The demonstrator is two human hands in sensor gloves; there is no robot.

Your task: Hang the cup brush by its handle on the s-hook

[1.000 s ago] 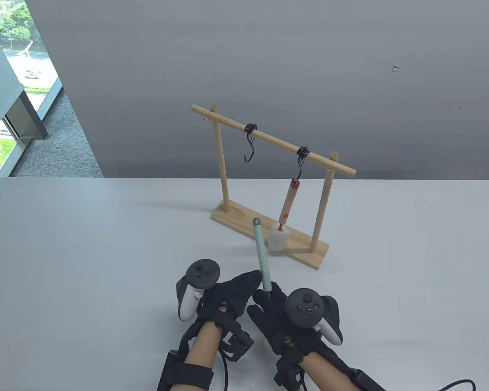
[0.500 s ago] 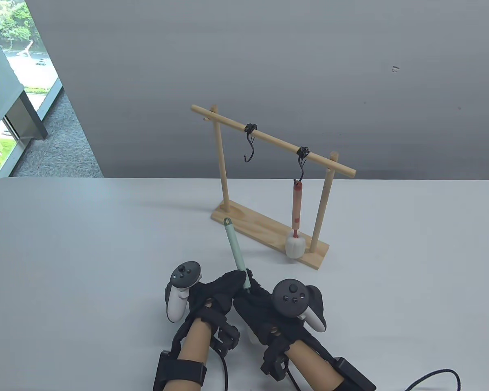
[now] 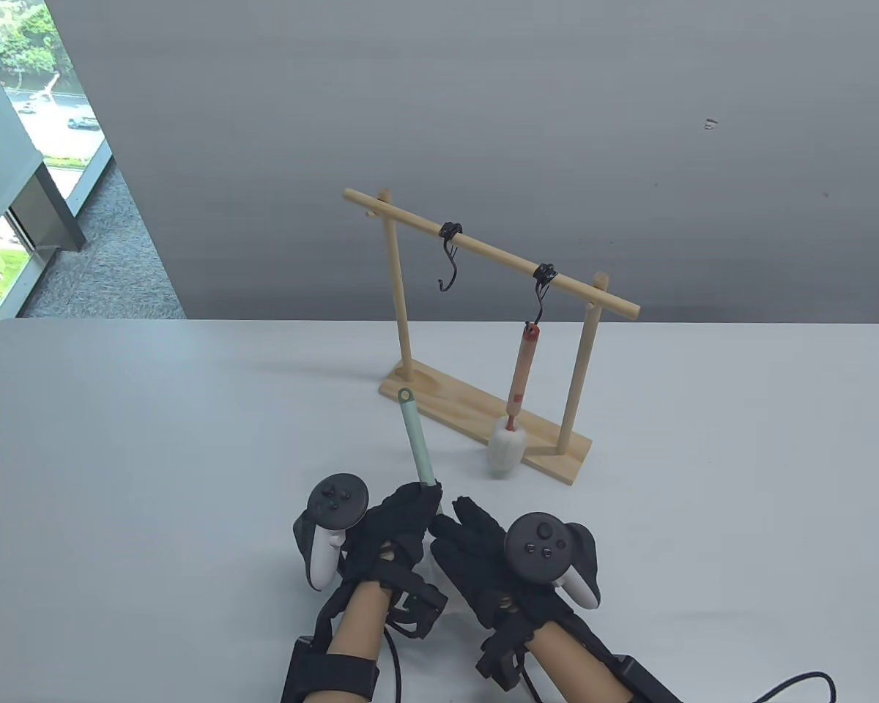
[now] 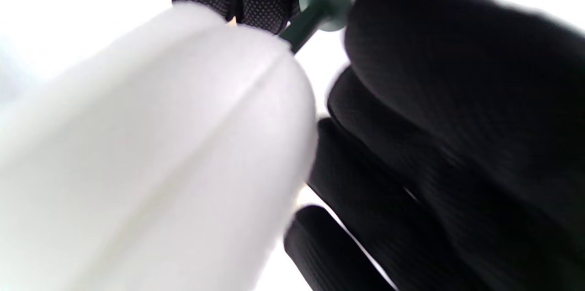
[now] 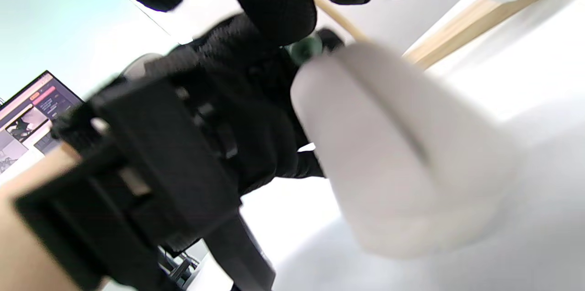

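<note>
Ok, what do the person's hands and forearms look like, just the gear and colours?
Both the left hand and the right hand wear black textured fabric gloves. Each carries a tracker with a dark round buttoned top and a white grip. The forearms are bare skin, with black straps and boxy black modules at the wrists and black bands higher up. Thin black cables trail from both.
</note>
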